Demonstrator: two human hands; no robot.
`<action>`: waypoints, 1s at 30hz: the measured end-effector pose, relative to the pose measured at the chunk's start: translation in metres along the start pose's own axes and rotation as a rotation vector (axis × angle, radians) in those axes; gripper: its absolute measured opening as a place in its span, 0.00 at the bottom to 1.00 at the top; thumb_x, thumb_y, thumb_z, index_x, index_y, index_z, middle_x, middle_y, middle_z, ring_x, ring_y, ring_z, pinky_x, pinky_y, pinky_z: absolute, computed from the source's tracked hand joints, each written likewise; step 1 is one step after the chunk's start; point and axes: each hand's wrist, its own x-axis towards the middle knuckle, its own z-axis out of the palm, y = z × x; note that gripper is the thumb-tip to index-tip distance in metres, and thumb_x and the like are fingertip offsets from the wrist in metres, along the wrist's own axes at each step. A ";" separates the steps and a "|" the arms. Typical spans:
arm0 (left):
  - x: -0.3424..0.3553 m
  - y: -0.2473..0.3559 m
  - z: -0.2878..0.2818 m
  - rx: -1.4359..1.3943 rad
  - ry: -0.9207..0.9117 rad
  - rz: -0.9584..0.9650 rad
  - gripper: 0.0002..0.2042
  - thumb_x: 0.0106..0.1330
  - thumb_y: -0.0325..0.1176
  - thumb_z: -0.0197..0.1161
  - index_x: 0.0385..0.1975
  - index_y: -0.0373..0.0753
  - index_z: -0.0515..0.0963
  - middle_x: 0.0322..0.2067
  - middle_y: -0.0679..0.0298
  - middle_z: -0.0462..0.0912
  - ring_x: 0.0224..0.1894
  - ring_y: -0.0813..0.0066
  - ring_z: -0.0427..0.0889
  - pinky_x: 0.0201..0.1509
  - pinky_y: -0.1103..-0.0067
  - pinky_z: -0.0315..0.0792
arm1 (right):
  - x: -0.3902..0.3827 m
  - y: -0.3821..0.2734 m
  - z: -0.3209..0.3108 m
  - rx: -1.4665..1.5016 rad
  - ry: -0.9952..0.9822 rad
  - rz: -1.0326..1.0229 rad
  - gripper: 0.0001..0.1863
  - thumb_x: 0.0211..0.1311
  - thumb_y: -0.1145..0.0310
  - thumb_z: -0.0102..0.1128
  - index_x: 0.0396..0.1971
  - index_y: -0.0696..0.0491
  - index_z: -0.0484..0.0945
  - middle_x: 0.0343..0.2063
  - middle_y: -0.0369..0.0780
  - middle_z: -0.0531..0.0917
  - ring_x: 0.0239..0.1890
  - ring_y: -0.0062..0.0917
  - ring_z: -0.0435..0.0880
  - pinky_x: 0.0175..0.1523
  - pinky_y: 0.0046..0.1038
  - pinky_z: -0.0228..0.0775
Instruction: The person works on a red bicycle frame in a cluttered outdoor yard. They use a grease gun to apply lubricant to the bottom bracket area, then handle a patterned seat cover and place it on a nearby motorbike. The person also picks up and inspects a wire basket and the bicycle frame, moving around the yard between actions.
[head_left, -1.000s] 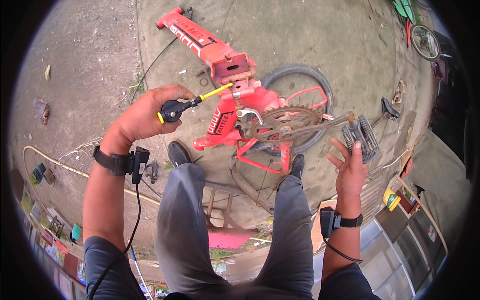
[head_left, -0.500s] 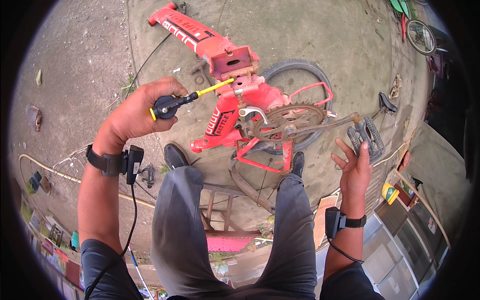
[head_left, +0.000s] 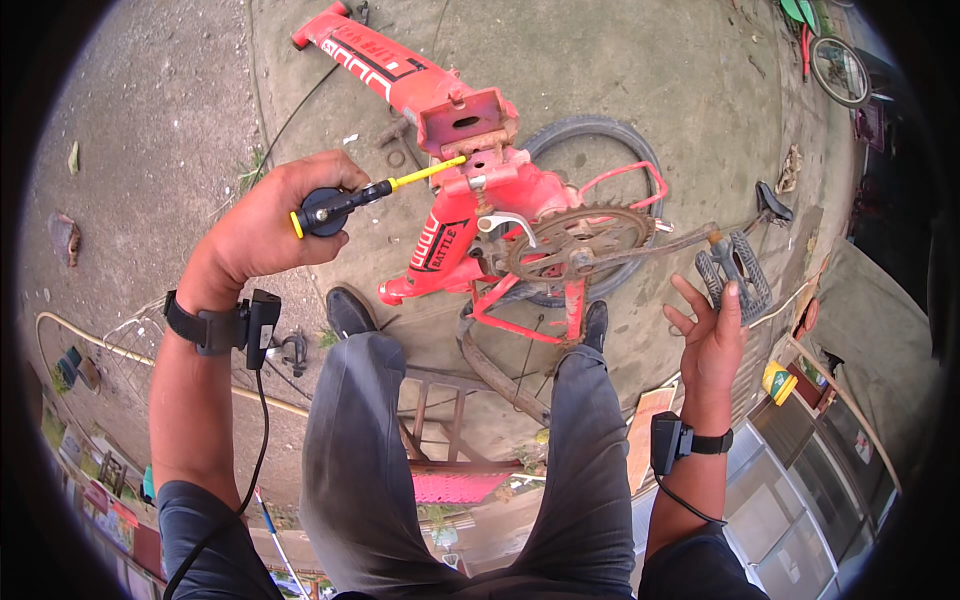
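My left hand (head_left: 280, 220) is closed round a black oil can (head_left: 322, 211) with a long yellow spout. The spout's tip lies over the opened hinge (head_left: 479, 165) of a red folding bicycle frame (head_left: 445, 240); I cannot tell whether it touches. My right hand (head_left: 712, 335) has its fingers spread beside the black pedal (head_left: 738, 275). Its thumb overlaps the pedal's lower edge, and contact between them is unclear. A rusty crank arm (head_left: 650, 248) joins this pedal to the chainring (head_left: 570, 243). A silver quick-release lever (head_left: 510, 226) sits below the hinge.
Behind the frame a wheel (head_left: 640, 145) rests on the concrete. A black saddle (head_left: 773, 203) is farther right. Near my feet are a curved rusty tube (head_left: 485, 370) and a metal rack (head_left: 440, 405). A yellow hose (head_left: 120, 350) runs along the left, and another bicycle wheel (head_left: 840, 72) stands far right.
My left hand has shifted slightly left with the oil can, its spout tip still over the hinge. My right hand stays almost where it was beside the pedal.
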 end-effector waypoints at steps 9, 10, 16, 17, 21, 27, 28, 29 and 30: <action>-0.002 0.001 0.009 -0.077 0.049 0.005 0.22 0.48 0.21 0.63 0.48 0.38 0.80 0.37 0.62 0.80 0.39 0.69 0.79 0.47 0.76 0.74 | 0.001 0.002 -0.001 0.001 0.005 0.004 0.27 0.76 0.51 0.54 0.64 0.54 0.68 0.57 0.40 0.79 0.53 0.41 0.86 0.40 0.34 0.87; -0.001 0.001 0.010 -0.075 0.050 0.007 0.22 0.48 0.21 0.63 0.48 0.38 0.80 0.37 0.62 0.80 0.39 0.69 0.79 0.47 0.76 0.74 | 0.001 0.002 -0.002 0.001 0.006 0.016 0.27 0.76 0.51 0.54 0.64 0.54 0.68 0.57 0.40 0.79 0.53 0.41 0.86 0.40 0.34 0.87; 0.002 0.004 0.015 -0.088 0.058 -0.026 0.20 0.47 0.21 0.63 0.44 0.36 0.79 0.38 0.61 0.80 0.40 0.68 0.80 0.48 0.75 0.73 | 0.001 0.001 -0.002 0.005 0.002 0.021 0.26 0.76 0.51 0.53 0.64 0.54 0.68 0.57 0.40 0.80 0.53 0.40 0.86 0.40 0.34 0.87; 0.001 0.005 0.016 -0.107 0.069 -0.017 0.19 0.47 0.21 0.63 0.43 0.35 0.79 0.38 0.62 0.79 0.40 0.69 0.80 0.47 0.75 0.73 | 0.001 0.001 -0.001 0.005 0.002 0.021 0.26 0.76 0.51 0.53 0.64 0.54 0.68 0.57 0.40 0.80 0.53 0.40 0.86 0.40 0.34 0.87; 0.002 0.004 0.017 -0.118 0.078 -0.007 0.19 0.48 0.21 0.62 0.44 0.36 0.78 0.37 0.62 0.79 0.39 0.69 0.80 0.47 0.75 0.73 | 0.000 0.000 0.000 0.003 -0.001 0.004 0.26 0.76 0.52 0.53 0.64 0.54 0.68 0.57 0.41 0.80 0.53 0.40 0.86 0.40 0.34 0.87; 0.001 0.001 0.023 -0.084 0.112 0.024 0.22 0.48 0.20 0.62 0.47 0.37 0.79 0.36 0.62 0.79 0.37 0.69 0.79 0.45 0.76 0.74 | 0.000 0.000 0.000 0.003 0.010 0.011 0.27 0.76 0.52 0.53 0.64 0.54 0.68 0.57 0.41 0.79 0.52 0.40 0.86 0.40 0.34 0.87; 0.000 0.001 0.024 -0.096 0.128 0.037 0.21 0.48 0.20 0.62 0.46 0.36 0.79 0.36 0.62 0.79 0.37 0.69 0.79 0.45 0.76 0.74 | 0.000 -0.001 0.000 0.004 0.010 0.029 0.27 0.76 0.52 0.53 0.64 0.54 0.68 0.57 0.41 0.79 0.52 0.41 0.86 0.40 0.34 0.87; -0.002 0.002 0.027 -0.107 0.143 0.050 0.20 0.48 0.20 0.62 0.45 0.36 0.78 0.36 0.62 0.79 0.37 0.69 0.79 0.45 0.76 0.74 | 0.000 -0.001 0.001 0.002 0.013 0.033 0.27 0.76 0.52 0.54 0.64 0.54 0.68 0.57 0.40 0.79 0.52 0.41 0.86 0.40 0.34 0.87; -0.002 0.002 0.028 -0.113 0.156 0.067 0.20 0.48 0.20 0.62 0.44 0.36 0.78 0.36 0.62 0.79 0.37 0.69 0.79 0.45 0.76 0.74 | 0.000 -0.001 0.001 -0.001 0.020 0.025 0.27 0.76 0.52 0.54 0.64 0.54 0.68 0.57 0.40 0.79 0.52 0.41 0.86 0.40 0.34 0.87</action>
